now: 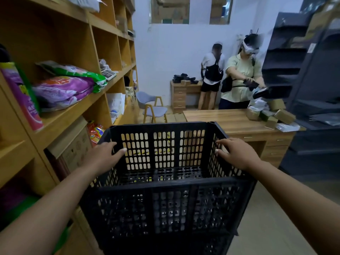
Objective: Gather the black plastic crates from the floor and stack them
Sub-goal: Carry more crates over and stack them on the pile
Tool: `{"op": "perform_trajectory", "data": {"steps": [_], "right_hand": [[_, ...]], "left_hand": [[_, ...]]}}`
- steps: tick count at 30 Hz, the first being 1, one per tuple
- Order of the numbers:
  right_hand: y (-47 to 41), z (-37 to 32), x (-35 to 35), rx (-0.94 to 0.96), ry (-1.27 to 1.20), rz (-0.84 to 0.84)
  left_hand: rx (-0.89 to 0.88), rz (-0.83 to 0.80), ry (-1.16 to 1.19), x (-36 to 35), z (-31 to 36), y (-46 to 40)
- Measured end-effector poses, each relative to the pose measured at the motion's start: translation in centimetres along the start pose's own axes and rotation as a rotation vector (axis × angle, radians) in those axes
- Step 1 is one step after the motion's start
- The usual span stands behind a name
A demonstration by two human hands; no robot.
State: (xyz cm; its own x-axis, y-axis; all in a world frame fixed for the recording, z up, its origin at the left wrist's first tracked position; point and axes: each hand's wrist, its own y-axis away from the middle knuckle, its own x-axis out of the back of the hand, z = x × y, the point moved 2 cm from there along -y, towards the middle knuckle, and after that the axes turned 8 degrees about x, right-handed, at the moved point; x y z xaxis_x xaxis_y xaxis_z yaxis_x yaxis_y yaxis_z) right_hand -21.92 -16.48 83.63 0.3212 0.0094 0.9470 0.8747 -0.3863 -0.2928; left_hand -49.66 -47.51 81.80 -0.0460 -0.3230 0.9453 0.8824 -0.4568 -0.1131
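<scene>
A black plastic crate [165, 184] with slotted walls fills the middle of the head view, its open top facing me. My left hand [103, 155] grips its left rim, fingers curled over the edge. On the right rim sits my right hand [237, 153], gripping the same way. The crate looks lifted off the floor between both arms. More black lattice shows beneath it at the bottom of the frame [211, 245]; whether that is a second crate is unclear.
Wooden shelves [77, 107] with bags and boxes run along my left. A wooden desk [230, 122] with small cartons stands ahead, dark metal racks [312, 89] on the right. Two people stand behind the desk near a chair [152, 105].
</scene>
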Motion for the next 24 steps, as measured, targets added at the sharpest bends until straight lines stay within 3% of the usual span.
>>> {"op": "perform_trajectory", "data": {"steps": [4,9,24], "right_hand": [[2.0,-1.7,0.0,-0.055,-0.130,0.030],[4.4,-2.9,-0.7,-0.058,-0.152,-0.063],[11.5,-1.3,2.8,0.086,-0.241,-0.185]], "left_hand": [[-0.039,-0.047,0.098,-0.9,1.9,2.5],[-0.090,-0.069,-0.016,-2.3,3.9,5.5],[0.109,-0.103,0.071,-1.2,10.6,12.6]]}}
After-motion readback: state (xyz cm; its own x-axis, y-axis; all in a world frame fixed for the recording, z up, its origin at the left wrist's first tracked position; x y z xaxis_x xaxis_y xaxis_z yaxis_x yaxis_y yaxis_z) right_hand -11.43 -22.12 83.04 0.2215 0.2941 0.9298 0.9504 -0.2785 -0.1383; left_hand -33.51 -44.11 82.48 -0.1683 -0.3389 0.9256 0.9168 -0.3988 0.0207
